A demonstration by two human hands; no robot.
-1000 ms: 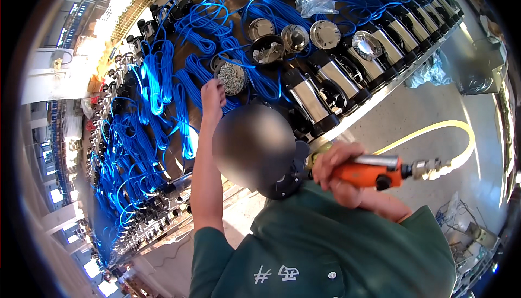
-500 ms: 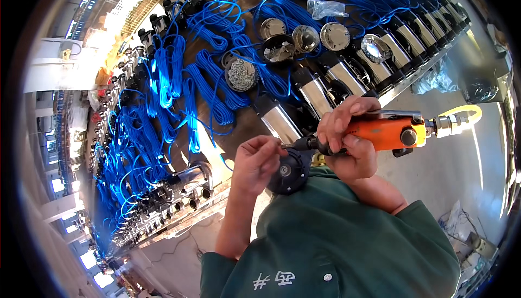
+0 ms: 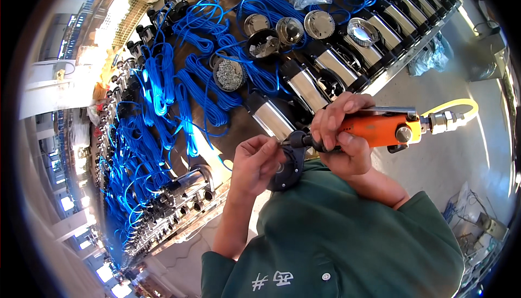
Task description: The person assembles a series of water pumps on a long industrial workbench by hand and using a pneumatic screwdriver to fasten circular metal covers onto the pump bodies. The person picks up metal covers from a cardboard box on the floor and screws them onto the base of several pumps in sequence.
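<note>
My right hand (image 3: 341,135) grips an orange air screwdriver (image 3: 380,130) whose black nose points left, with a yellow hose (image 3: 455,105) trailing off its rear end. My left hand (image 3: 256,163) pinches a black round part (image 3: 287,168) held against my green jacket, right at the tool's tip. The two hands nearly touch. Just beyond them lies a bench (image 3: 401,65) with a row of shiny metal cylinders (image 3: 306,89).
Coils of blue cable (image 3: 203,89) cover the long bench. Round metal dishes (image 3: 290,29) and a tray of small screws (image 3: 229,74) sit among them. A clear plastic bag (image 3: 431,59) hangs off the bench edge at right. Grey floor shows at right.
My left hand came back from the screw tray on the bench to the black part at my chest. The screwdriver rose and its tip now meets the part.
</note>
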